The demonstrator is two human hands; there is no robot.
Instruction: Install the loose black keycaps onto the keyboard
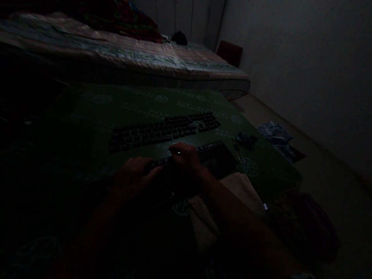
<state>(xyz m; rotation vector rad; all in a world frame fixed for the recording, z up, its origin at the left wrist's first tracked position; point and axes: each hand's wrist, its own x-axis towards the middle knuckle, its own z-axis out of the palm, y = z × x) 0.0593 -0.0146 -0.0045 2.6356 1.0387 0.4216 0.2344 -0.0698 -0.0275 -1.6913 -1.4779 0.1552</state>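
A dark keyboard body [222,155] lies on the green tabletop in front of me, its near part lost in shadow. My left hand [133,174] grips its far edge, thumb toward the middle. Just to the right, my right hand [186,157] is closed over the same edge; a small bright glint shows at its fingers, and what they hold is too dark to make out. Beyond both hands, black keycaps [162,130] sit in keyboard-like rows, with the table's print showing between some of them.
A light folded cloth [244,190] lies under my right forearm. Right of the keyboard body are a slim tool [237,149] and a dark crumpled item [246,138]. A bed [174,62] stands beyond the table [186,100]. Bluish fabric [276,133] lies on the floor at right.
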